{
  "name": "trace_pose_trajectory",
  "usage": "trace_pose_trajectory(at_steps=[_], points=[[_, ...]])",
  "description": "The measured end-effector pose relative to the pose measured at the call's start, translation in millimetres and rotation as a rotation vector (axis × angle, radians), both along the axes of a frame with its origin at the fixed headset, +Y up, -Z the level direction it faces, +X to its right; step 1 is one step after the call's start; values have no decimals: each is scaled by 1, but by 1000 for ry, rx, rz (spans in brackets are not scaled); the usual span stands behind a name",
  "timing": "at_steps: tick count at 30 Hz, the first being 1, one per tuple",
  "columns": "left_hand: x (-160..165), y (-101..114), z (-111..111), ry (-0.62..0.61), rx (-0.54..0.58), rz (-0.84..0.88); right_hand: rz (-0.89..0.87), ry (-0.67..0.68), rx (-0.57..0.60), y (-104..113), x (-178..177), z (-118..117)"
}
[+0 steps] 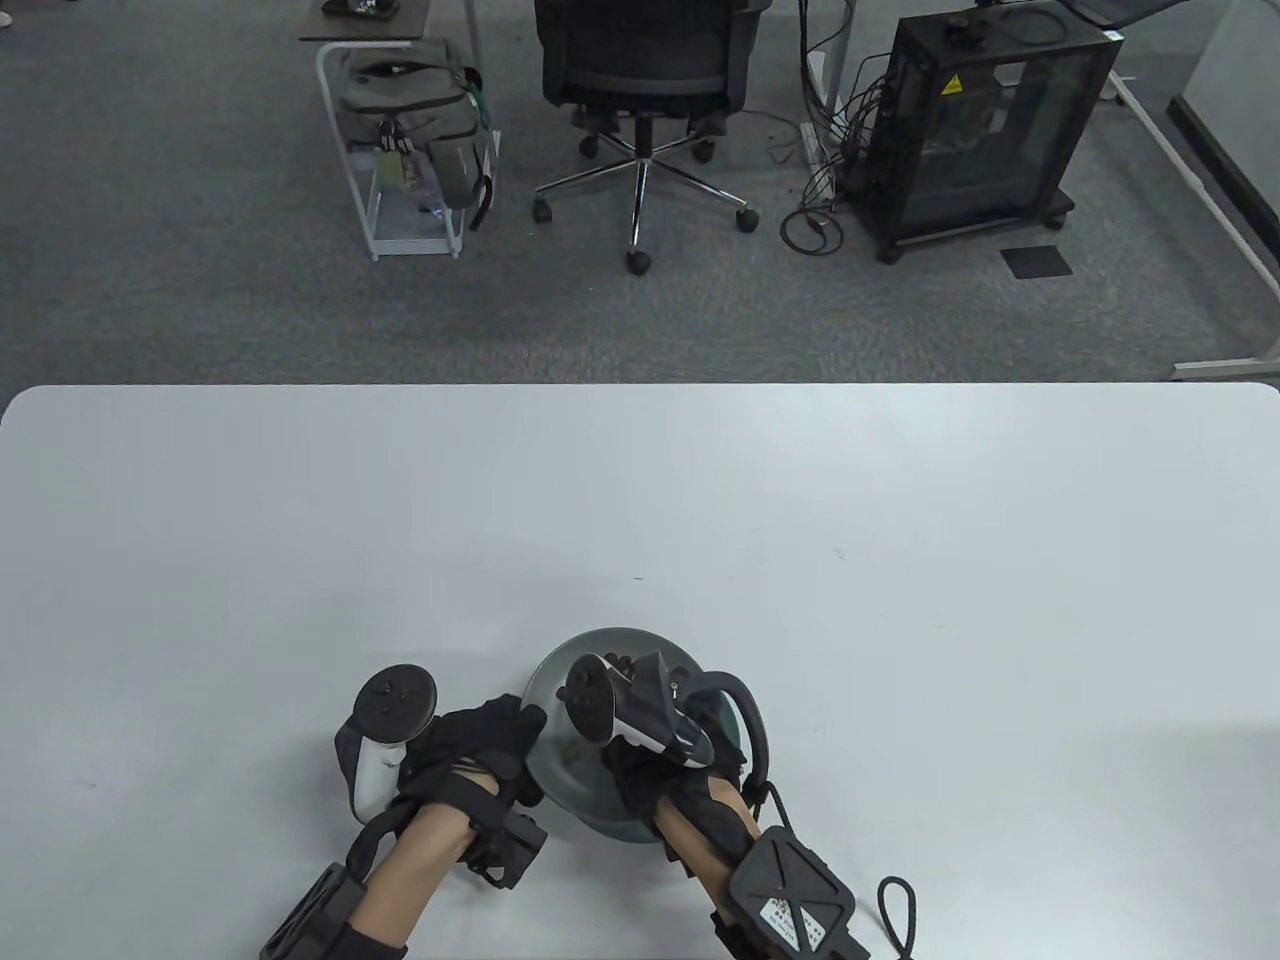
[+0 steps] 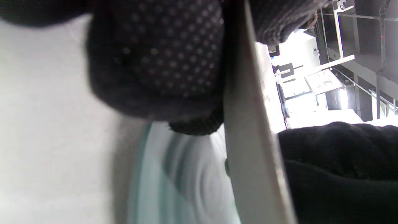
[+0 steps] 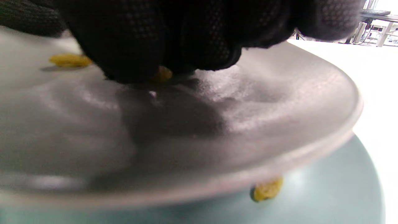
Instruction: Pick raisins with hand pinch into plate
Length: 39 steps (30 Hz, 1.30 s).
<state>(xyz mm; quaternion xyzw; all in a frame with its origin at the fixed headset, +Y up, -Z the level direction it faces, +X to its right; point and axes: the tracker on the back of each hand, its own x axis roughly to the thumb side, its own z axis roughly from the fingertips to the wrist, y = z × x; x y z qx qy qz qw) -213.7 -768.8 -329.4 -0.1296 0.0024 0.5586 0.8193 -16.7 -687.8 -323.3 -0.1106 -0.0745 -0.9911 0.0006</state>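
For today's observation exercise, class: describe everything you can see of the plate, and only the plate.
The plate is round, shallow and grey-green, smooth and glossy like glazed ceramic, with a raised rim. It sits near the front edge of the white table. The left hand is at its left rim; the right hand reaches over it, fingertips down on a yellowish raisin. Another raisin lies on its surface. In the right wrist view a teal, plate-like surface shows beneath it.
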Motion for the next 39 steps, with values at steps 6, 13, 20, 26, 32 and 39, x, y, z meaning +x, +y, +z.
trace_pose_trajectory(at_steps=[6, 13, 20, 26, 32, 39], points=[[1, 1, 1, -5, 1, -5, 13, -2, -3, -3, -2, -1], [0, 2, 1, -4, 4, -6, 5, -1, -7, -3, -2, -2], [0, 3, 1, -2, 5, -4, -11, 1, -3, -3, -2, -2], [0, 3, 1, -4, 4, -8, -7, 10, -20, -4, -2, -3], [-2, 6, 1, 19, 12, -23, -20, 24, 22, -1, -1, -1], [-17, 9, -1, 79, 23, -10, -91, 12, 61, 17, 7, 4]])
